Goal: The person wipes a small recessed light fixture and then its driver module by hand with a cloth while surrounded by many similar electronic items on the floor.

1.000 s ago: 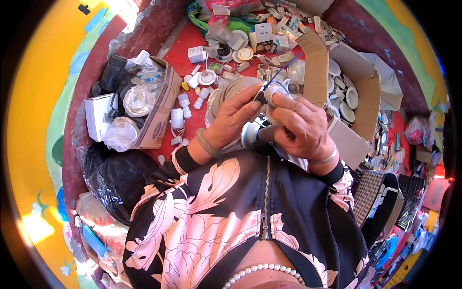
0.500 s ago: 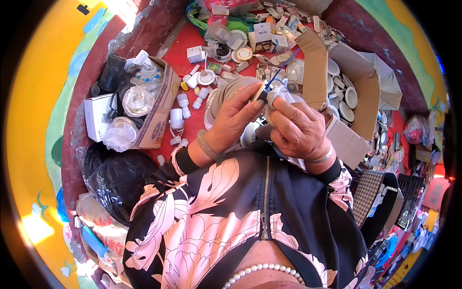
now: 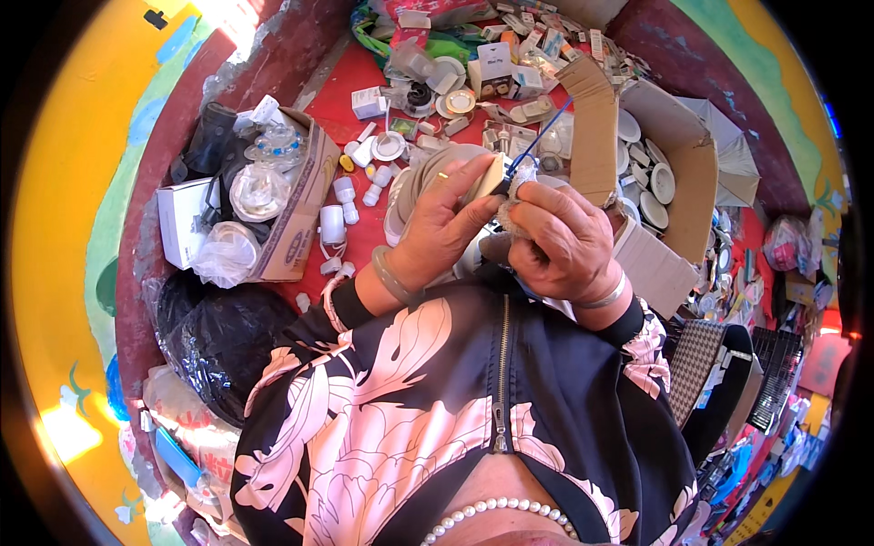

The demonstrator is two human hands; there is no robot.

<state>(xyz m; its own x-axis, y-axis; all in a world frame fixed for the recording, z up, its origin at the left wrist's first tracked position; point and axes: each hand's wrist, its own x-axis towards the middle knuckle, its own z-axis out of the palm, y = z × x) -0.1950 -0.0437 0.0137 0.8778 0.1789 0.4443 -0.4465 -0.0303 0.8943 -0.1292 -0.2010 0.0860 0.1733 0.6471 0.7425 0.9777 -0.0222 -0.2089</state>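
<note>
My left hand [image 3: 448, 223] grips a small pale flat part [image 3: 492, 176] between thumb and fingers, held up in front of my chest. My right hand [image 3: 566, 241] is closed around a small whitish piece [image 3: 521, 187] right beside it, with a thin blue wire [image 3: 544, 136] sticking up and to the right from between the two hands. The hands touch each other. A grey bangle sits on my left wrist and a silver one on my right. What exactly the right fingers pinch is mostly hidden.
A red surface [image 3: 364, 136] holds several white plastic fittings and small boxes. A cardboard box [image 3: 291, 209] of bagged clear parts stands at left, an open carton [image 3: 674, 155] of white round lamp parts at right. Black bags [image 3: 218, 337] lie lower left.
Both hands stay together in front of my chest; they have shifted slightly and the blue wire now points up to the right more clearly.
</note>
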